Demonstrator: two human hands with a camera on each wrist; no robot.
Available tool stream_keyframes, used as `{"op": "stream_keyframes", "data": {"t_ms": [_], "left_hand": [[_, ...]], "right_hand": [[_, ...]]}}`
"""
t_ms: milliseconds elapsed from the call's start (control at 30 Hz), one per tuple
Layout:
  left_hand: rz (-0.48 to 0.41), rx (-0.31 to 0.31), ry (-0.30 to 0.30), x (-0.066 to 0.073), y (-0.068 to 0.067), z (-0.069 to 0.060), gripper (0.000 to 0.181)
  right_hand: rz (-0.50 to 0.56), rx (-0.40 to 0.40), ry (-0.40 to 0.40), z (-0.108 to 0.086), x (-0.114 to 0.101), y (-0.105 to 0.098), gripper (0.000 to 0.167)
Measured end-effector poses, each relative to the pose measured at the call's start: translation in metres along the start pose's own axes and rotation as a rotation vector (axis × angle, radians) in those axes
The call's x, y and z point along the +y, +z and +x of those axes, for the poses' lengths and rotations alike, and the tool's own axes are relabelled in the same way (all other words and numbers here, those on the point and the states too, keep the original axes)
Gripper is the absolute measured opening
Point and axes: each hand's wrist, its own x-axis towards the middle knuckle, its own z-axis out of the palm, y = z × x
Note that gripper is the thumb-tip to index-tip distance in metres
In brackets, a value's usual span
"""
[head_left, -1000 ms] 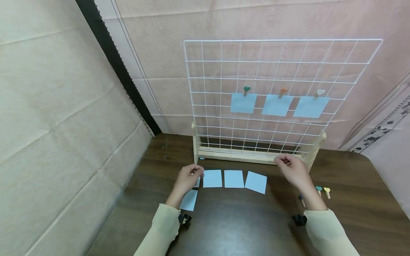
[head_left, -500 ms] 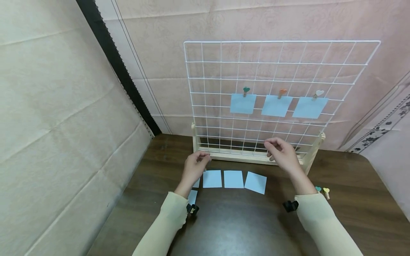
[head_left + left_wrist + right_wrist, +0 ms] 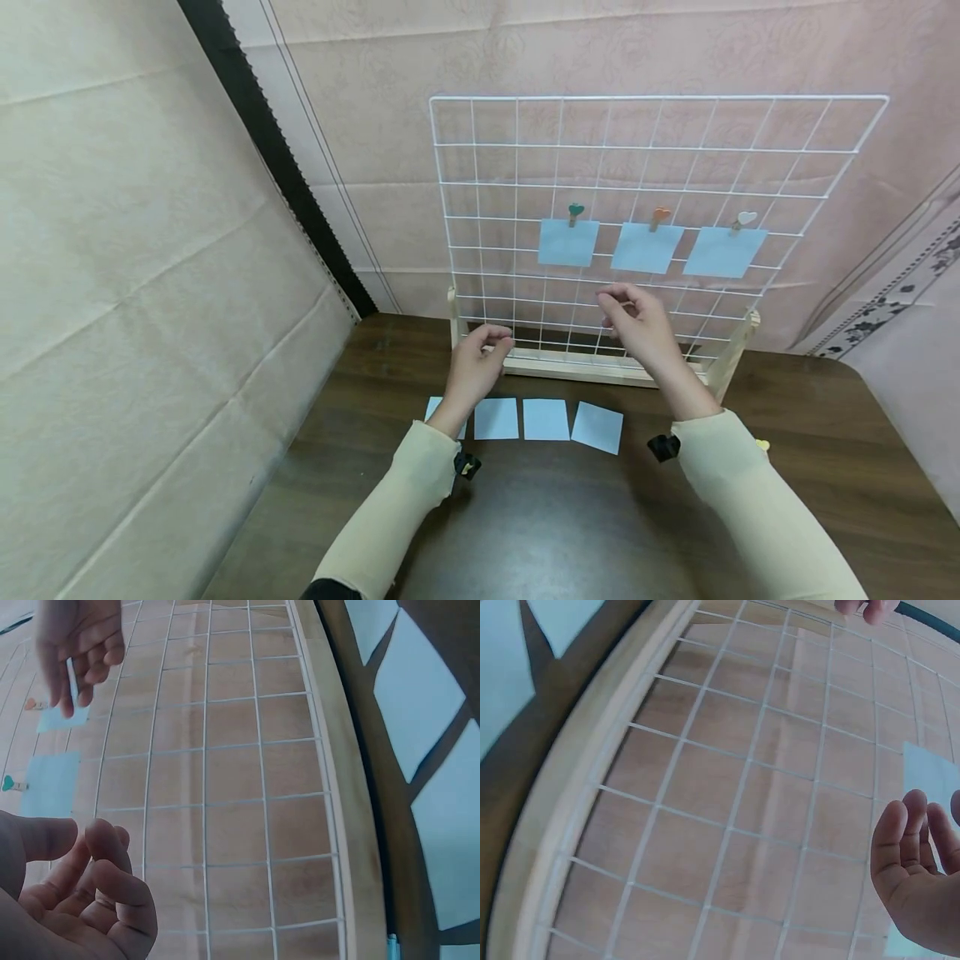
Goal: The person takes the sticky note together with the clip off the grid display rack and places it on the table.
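A white wire grid (image 3: 660,97) stands upright in a wooden base (image 3: 577,367). Three blue paper squares hang on it, the left (image 3: 567,243) under a green heart clip (image 3: 575,213), the middle (image 3: 647,248) under an orange one, the right (image 3: 724,253) under a white one. My left hand (image 3: 477,367) is raised before the grid's lower left, fingers loosely curled, nothing visible between thumb and fingertips. Below the hanging squares is my right hand (image 3: 641,327), fingers bent; in the right wrist view a gap shows between its thumb and fingers (image 3: 889,844).
On the brown table (image 3: 555,517), several blue squares (image 3: 546,419) lie in a row before the base; the leftmost is partly behind my left wrist. A yellow clip (image 3: 762,445) shows beside my right sleeve. A light-blue object (image 3: 394,949) lies by the base.
Both hands have risen from near the table toward the grid, the left also shifting right and the right shifting left. The hanging squares keep their places.
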Motion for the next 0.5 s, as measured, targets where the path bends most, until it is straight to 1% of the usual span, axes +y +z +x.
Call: {"op": "stream_keyframes", "data": {"t_ms": [67,300,400,500], "left_hand": [[0.003,0.001,0.017,0.003,0.002,0.003,0.021],[-0.042,-0.002,0.070,0.011,0.005,0.015,0.023],[-0.046,-0.008,0.077,0.015,0.005,0.018,0.025],[-0.055,-0.006,0.070,0.018,0.005,0.020,0.025]], "right_hand": [[-0.001,0.009,-0.014,0.005,-0.006,0.000,0.040],[0.021,0.048,-0.044,0.022,-0.019,0.002,0.038],[0.032,0.072,-0.055,0.026,-0.025,0.002,0.036],[0.034,0.085,-0.062,0.029,-0.031,0.000,0.036]]}}
